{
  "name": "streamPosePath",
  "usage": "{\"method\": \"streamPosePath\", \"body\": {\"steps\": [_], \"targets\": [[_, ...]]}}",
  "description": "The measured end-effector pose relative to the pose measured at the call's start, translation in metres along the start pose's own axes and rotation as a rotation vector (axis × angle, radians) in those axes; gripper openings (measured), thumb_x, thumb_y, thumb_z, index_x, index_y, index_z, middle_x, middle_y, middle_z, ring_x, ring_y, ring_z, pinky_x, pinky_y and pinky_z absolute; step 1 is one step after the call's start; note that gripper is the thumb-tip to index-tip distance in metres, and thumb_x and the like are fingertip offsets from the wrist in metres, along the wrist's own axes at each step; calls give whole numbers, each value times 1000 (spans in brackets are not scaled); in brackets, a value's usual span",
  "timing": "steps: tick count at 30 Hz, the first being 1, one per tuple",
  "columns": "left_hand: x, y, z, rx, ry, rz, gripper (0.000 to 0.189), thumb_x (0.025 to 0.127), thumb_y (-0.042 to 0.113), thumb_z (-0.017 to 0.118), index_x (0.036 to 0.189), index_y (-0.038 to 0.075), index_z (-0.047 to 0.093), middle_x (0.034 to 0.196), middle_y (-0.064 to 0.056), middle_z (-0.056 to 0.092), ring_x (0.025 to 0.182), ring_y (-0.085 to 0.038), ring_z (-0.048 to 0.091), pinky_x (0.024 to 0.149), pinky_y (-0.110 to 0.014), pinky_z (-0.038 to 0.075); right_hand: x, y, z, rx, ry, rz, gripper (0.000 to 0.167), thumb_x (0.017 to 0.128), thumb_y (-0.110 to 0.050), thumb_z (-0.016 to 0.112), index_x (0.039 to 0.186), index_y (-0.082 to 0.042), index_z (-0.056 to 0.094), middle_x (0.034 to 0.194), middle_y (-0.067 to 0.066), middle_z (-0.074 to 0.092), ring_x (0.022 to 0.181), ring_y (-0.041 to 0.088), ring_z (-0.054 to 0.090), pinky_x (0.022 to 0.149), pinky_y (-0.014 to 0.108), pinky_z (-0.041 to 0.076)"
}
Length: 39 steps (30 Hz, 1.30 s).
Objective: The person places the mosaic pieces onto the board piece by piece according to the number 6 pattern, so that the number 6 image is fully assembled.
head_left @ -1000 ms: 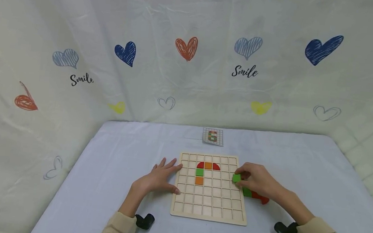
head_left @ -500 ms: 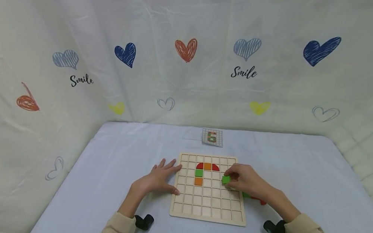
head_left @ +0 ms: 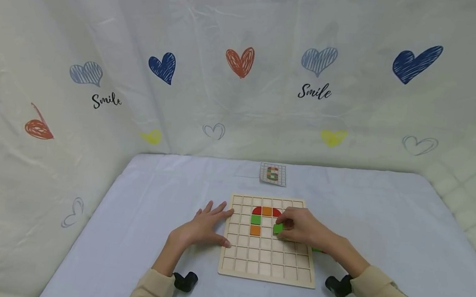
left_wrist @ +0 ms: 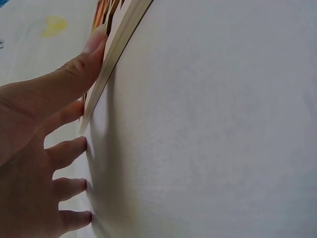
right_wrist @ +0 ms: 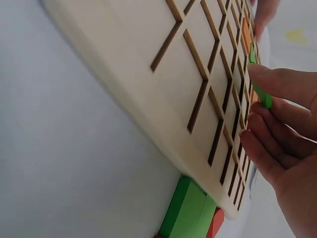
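Observation:
A wooden grid board lies on the white-covered table. My right hand pinches a green square tile between thumb and fingers, close over the middle of the board. My left hand rests with spread fingers at the board's left edge; its thumb lies on the rim in the left wrist view. Set in the grid are a red curved tile, an orange tile, another red curved tile partly behind my fingers, a green tile and a lower orange tile.
A small card with a coloured grid pattern lies behind the board. Loose green blocks and a red piece lie against the board's right edge, mostly hidden by my right arm in the head view. A white curtain with hearts hangs behind.
My right hand has carried the green tile leftward, from the board's right edge to just right of the set tiles. My left hand has stayed at the left edge.

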<state>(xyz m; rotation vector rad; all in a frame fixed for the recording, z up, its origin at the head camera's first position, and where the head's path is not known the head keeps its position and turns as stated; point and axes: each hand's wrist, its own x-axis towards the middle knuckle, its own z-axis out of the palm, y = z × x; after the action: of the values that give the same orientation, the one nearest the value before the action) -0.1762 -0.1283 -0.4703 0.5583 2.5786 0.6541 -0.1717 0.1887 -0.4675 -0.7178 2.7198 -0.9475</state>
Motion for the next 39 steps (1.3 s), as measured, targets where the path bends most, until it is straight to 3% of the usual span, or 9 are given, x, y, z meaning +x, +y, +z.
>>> {"method": "streamPosePath", "body": {"steps": [4,11,21,39], "targets": [[0,1,1,-13,-3,-1,93,80,41,87,159,20,42,172,-9,22,159,-44,2,126,-66,8,5,-5,3,3,-24,10,22,81,-15,88,99,-7,78,88,-3,66,78,9,55,69,19,52],[2,2,0,8,-1,-3,93,81,42,87,159,21,42,172,-9,22,159,-43,3,126,-65,8,10,-8,4,-29,-28,-47,22,81,-14,87,98,-5,77,87,-2,66,77,6,55,69,19,52],[2,1,0,-3,-5,-8,93,80,42,88,159,20,42,172,-10,21,159,-44,2,126,-66,8,15,-13,8,-34,-59,-16,22,82,-15,87,100,-6,77,88,-2,67,77,7,54,69,19,51],[-1,2,-1,-11,0,2,92,80,40,88,158,19,43,171,-10,22,159,-44,3,126,-66,8,17,-16,16,-50,-70,-46,21,82,-14,87,99,-7,76,90,-3,65,80,9,54,72,20,52]]}}
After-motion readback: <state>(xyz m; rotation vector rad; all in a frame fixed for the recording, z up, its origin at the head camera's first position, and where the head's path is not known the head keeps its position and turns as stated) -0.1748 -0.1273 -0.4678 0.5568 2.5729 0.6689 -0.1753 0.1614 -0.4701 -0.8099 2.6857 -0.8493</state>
